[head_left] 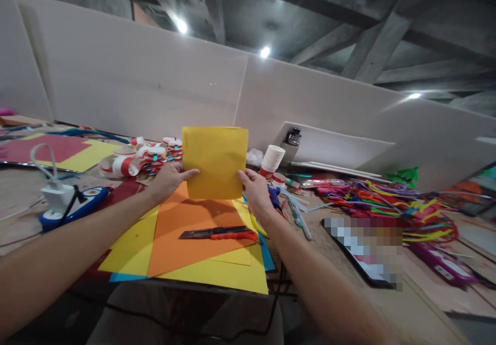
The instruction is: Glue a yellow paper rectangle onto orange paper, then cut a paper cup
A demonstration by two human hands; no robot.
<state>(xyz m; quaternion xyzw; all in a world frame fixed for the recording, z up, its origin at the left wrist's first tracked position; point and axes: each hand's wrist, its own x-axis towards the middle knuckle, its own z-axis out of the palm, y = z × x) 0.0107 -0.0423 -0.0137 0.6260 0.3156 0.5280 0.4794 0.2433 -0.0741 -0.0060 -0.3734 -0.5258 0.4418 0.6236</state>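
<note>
A yellow paper piece (215,162) is held upright above the table between both hands. My left hand (169,179) pinches its left edge, thumb on the near face. At its right edge my right hand (253,187) grips it the same way, with the fingers mostly behind the paper. Below lies an orange sheet (174,254) on top of yellow sheets (248,278), and a blue sheet (267,254) shows at their right side. A utility knife (219,233) with a red and black handle rests on the orange sheet.
Paper cups with red bands (126,166) stand and lie behind my left hand. A cup stack (272,160) and a bottle (290,146) are behind my right hand. Further right are a phone (360,252) and colourful pipe cleaners (387,198); a power strip (91,200) sits left.
</note>
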